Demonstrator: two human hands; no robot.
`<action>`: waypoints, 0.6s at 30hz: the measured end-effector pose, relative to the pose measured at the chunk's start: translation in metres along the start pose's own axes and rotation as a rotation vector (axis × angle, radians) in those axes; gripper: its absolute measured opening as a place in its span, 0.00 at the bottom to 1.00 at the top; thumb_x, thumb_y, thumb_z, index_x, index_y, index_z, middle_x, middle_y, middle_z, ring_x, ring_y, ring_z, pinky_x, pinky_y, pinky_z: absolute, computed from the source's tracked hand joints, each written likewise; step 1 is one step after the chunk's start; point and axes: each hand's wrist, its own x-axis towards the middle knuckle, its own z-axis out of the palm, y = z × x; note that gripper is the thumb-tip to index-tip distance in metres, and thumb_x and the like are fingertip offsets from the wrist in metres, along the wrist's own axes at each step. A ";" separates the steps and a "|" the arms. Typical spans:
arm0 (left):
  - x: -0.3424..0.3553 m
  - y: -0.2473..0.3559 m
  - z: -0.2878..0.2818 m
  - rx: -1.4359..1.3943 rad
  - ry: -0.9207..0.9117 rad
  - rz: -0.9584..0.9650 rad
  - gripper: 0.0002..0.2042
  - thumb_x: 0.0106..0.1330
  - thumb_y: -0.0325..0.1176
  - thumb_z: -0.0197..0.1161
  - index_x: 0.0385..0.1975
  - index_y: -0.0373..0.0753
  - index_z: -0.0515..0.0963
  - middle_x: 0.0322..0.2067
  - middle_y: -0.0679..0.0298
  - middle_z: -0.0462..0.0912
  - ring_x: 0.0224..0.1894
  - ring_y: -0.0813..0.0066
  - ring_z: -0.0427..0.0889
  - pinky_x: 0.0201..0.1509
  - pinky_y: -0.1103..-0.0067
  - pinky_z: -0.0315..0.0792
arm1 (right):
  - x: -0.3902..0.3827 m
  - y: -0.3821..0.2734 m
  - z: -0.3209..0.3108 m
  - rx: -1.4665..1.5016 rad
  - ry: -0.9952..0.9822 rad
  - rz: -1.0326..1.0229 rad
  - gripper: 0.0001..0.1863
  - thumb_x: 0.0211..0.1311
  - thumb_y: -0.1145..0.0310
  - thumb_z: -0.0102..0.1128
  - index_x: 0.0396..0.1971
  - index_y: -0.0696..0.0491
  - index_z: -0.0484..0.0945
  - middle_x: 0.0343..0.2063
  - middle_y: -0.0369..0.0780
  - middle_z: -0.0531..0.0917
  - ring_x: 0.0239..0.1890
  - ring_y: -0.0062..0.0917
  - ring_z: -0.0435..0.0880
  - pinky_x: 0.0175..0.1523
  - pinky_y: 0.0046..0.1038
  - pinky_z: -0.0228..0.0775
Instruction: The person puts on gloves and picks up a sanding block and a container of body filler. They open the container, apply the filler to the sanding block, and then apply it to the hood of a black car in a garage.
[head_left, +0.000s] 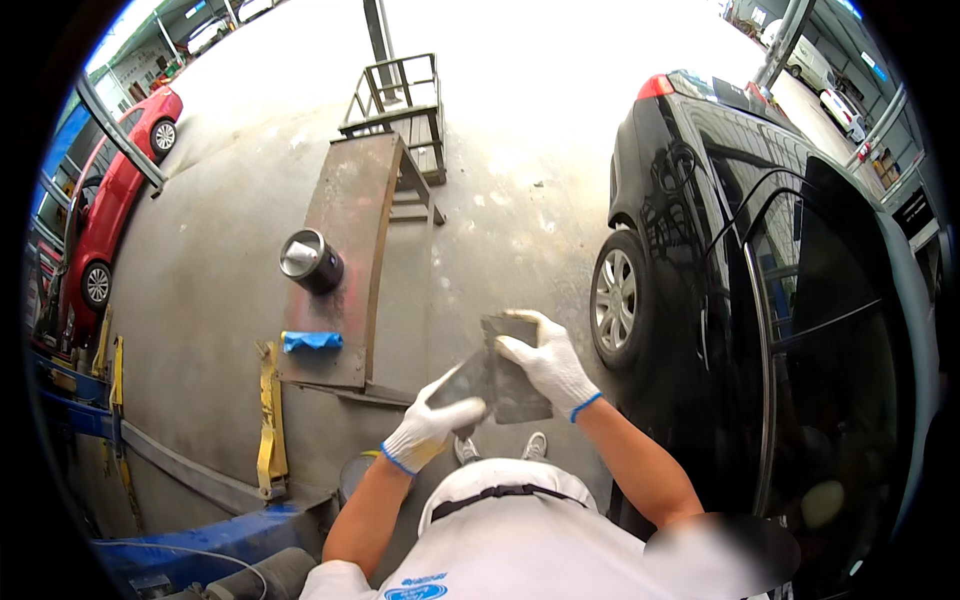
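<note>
"Grey sheet (518, 392): where is it just now?"

"Held up in the gap between the black car (690, 330) and the worktop (350, 205). The left hand (430, 425) has its grip clamped on the left part, the right hand (550, 362) on the upper right."

"One piece or two?"

"Cannot tell; where the parts meet, it could be folded or doubled."

"How far along, then?"

"Partway through the handling, I'd judge. It's already in both hands; laying it down or letting go is not yet done. Beyond that, I can't tell what is left. The metal can (322, 272) and blue bundle (311, 341) sit on the worktop, apart from both hands."
</note>
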 end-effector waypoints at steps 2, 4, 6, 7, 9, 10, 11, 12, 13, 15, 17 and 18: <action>0.005 -0.031 -0.021 0.198 -0.064 0.116 0.19 0.62 0.19 0.60 0.55 0.37 0.77 0.46 0.64 0.85 0.47 0.71 0.84 0.53 0.79 0.75 | 0.004 0.002 0.000 0.241 -0.075 0.063 0.26 0.60 0.67 0.66 0.57 0.62 0.74 0.45 0.46 0.85 0.45 0.25 0.84 0.51 0.27 0.76; 0.000 -0.046 -0.024 0.188 -0.030 0.037 0.19 0.62 0.19 0.60 0.54 0.38 0.77 0.46 0.63 0.85 0.47 0.67 0.84 0.54 0.78 0.75 | 0.012 -0.013 -0.017 0.282 -0.037 0.240 0.27 0.60 0.67 0.66 0.58 0.62 0.73 0.44 0.45 0.85 0.43 0.26 0.84 0.50 0.27 0.77; 0.003 -0.019 0.006 -0.036 0.103 -0.221 0.19 0.61 0.19 0.61 0.54 0.37 0.77 0.44 0.60 0.85 0.47 0.61 0.84 0.55 0.75 0.75 | 0.009 -0.020 -0.013 0.197 -0.066 0.271 0.22 0.59 0.67 0.67 0.51 0.62 0.78 0.39 0.43 0.86 0.39 0.24 0.84 0.48 0.27 0.76; 0.006 -0.012 0.006 0.078 0.063 -0.213 0.19 0.64 0.23 0.62 0.55 0.38 0.77 0.43 0.60 0.84 0.44 0.64 0.84 0.51 0.76 0.75 | -0.005 -0.029 0.001 0.143 -0.126 0.207 0.21 0.58 0.66 0.67 0.48 0.62 0.79 0.37 0.43 0.86 0.38 0.24 0.83 0.47 0.27 0.76; 0.004 -0.034 0.005 0.174 0.098 0.011 0.18 0.70 0.31 0.62 0.58 0.38 0.75 0.47 0.64 0.82 0.47 0.74 0.81 0.53 0.78 0.74 | -0.026 -0.028 0.021 0.050 -0.167 0.104 0.17 0.56 0.66 0.67 0.41 0.62 0.82 0.33 0.42 0.86 0.36 0.24 0.83 0.47 0.27 0.75; 0.002 -0.022 0.011 0.110 0.076 -0.087 0.18 0.72 0.33 0.61 0.60 0.38 0.74 0.49 0.64 0.81 0.50 0.76 0.79 0.57 0.79 0.72 | -0.026 -0.032 0.016 0.132 -0.243 0.113 0.17 0.56 0.65 0.67 0.40 0.62 0.82 0.32 0.43 0.87 0.37 0.26 0.84 0.46 0.28 0.77; 0.000 -0.012 0.018 0.044 0.067 -0.191 0.19 0.74 0.36 0.61 0.62 0.37 0.73 0.52 0.65 0.80 0.53 0.78 0.77 0.61 0.79 0.69 | -0.022 -0.032 0.008 0.105 -0.269 0.145 0.16 0.56 0.65 0.67 0.40 0.62 0.82 0.32 0.43 0.87 0.38 0.26 0.85 0.45 0.28 0.78; -0.007 -0.009 0.020 -0.024 0.063 -0.208 0.18 0.73 0.33 0.62 0.59 0.37 0.74 0.51 0.66 0.80 0.52 0.79 0.78 0.57 0.80 0.71 | -0.011 -0.035 -0.003 0.078 -0.294 0.177 0.16 0.57 0.66 0.66 0.39 0.62 0.82 0.33 0.44 0.87 0.38 0.26 0.86 0.44 0.29 0.79; -0.009 -0.004 0.020 -0.093 0.050 -0.203 0.16 0.71 0.30 0.63 0.57 0.37 0.75 0.49 0.68 0.80 0.51 0.81 0.79 0.53 0.81 0.73 | -0.002 -0.043 -0.015 0.208 -0.202 0.315 0.16 0.56 0.66 0.66 0.39 0.63 0.81 0.33 0.44 0.87 0.39 0.26 0.87 0.43 0.29 0.80; -0.008 -0.012 0.006 0.023 -0.012 -0.043 0.15 0.69 0.27 0.64 0.55 0.37 0.76 0.47 0.69 0.81 0.49 0.81 0.80 0.49 0.81 0.76 | -0.003 -0.042 -0.015 0.213 -0.170 0.317 0.14 0.57 0.67 0.65 0.37 0.63 0.81 0.30 0.42 0.87 0.36 0.24 0.86 0.42 0.29 0.79; 0.003 -0.035 -0.018 0.221 -0.075 0.132 0.16 0.69 0.26 0.64 0.55 0.37 0.76 0.46 0.68 0.81 0.46 0.80 0.81 0.47 0.80 0.77 | -0.036 -0.034 0.020 0.096 -0.223 -0.014 0.12 0.59 0.68 0.63 0.36 0.62 0.82 0.29 0.43 0.85 0.35 0.23 0.84 0.45 0.29 0.77; 0.005 -0.036 -0.021 0.239 -0.084 0.143 0.16 0.68 0.26 0.65 0.55 0.38 0.76 0.46 0.67 0.81 0.46 0.79 0.81 0.46 0.79 0.77 | -0.040 -0.032 0.023 0.042 -0.252 -0.013 0.12 0.59 0.68 0.63 0.36 0.62 0.82 0.30 0.43 0.86 0.35 0.23 0.84 0.47 0.29 0.76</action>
